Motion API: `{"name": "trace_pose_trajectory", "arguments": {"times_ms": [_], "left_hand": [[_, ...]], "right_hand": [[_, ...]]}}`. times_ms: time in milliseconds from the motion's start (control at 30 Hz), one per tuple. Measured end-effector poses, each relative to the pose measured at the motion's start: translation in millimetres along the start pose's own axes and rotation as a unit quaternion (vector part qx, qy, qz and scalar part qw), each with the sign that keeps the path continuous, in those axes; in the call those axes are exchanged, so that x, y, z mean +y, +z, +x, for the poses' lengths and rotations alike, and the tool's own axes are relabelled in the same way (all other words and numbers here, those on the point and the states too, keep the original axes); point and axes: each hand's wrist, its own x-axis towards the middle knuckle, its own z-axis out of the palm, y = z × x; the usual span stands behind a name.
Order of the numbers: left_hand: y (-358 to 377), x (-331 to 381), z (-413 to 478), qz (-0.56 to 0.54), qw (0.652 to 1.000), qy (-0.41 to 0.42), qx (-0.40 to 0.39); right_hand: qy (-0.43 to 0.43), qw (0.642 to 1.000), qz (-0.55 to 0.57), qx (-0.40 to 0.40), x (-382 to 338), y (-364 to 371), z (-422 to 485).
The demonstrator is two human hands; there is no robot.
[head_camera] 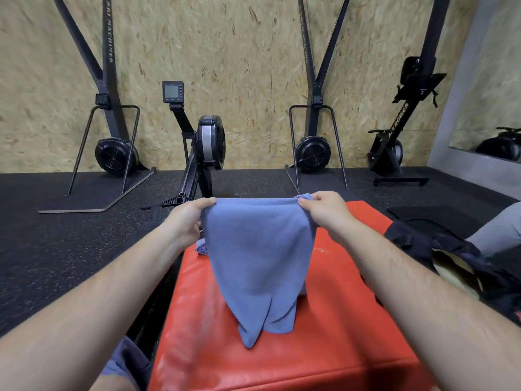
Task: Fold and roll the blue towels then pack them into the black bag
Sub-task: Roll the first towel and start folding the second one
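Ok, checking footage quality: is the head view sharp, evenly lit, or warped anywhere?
Head view: light soft and even, no hard shadows; faint glare on the red box; wide-angle distortion stretches the forearms at the edges; blue towel reasonably sharp.

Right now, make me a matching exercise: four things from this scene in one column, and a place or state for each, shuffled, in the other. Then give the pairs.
Things
1. towel
2. roll
3. bag
4. box

Places or states
A. red, under the hanging cloth
B. black, to the right of the red block
C. held up at its top corners by the left hand and right hand
D. blue, at the far left edge of the red block, half hidden

Pairs: 1-C, 2-D, 3-B, 4-A
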Motion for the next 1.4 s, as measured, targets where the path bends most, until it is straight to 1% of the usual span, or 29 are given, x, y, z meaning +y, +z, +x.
{"name": "trace_pose_trajectory", "arguments": {"times_ms": [100,200,333,433,533,633,733,833,1067,1233,1300,1400], "left_hand": [[-10,4,4,-0.019,0.998,0.016,0.059],[-15,8,5,-0.029,0.996,0.031,0.083],[-14,20,4,-0.056,0.994,0.047,0.082],[-14,34,5,-0.027,0.996,0.058,0.064],[-13,47,4,-0.01,0.998,0.048,0.041],[-9,56,2,-0.003,0.998,0.058,0.04],[-7,61,1,0.002,0.993,0.095,0.068],[-10,63,-2,0.018,0.985,0.142,0.092],[-19,62,-25,0.051,0.971,0.212,0.096],[-18,75,-49,0.043,0.959,0.267,0.081],[-16,79,-58,0.072,0.95,0.298,0.063],[-11,81,-61,0.148,0.931,0.327,0.067]], "right_hand": [[0.041,0.998,0.041,0.0,4,-6,2],[0.059,0.99,0.128,0.0,7,-12,3],[0.064,0.979,0.191,-0.026,-5,-19,2],[0.047,0.976,0.21,-0.03,-14,-28,5],[0.019,0.978,0.204,-0.042,-21,-37,11],[0.013,0.982,0.185,-0.039,-29,-41,17],[0.01,0.985,0.17,-0.024,-34,-44,20],[0.0,0.984,0.18,-0.016,-37,-45,17],[-0.04,0.985,0.169,-0.011,-39,-53,-4],[-0.094,0.975,0.199,-0.016,-57,-78,-28],[-0.108,0.974,0.2,-0.023,-64,-90,-33],[-0.109,0.981,0.157,-0.036,-71,-100,-32]]}}
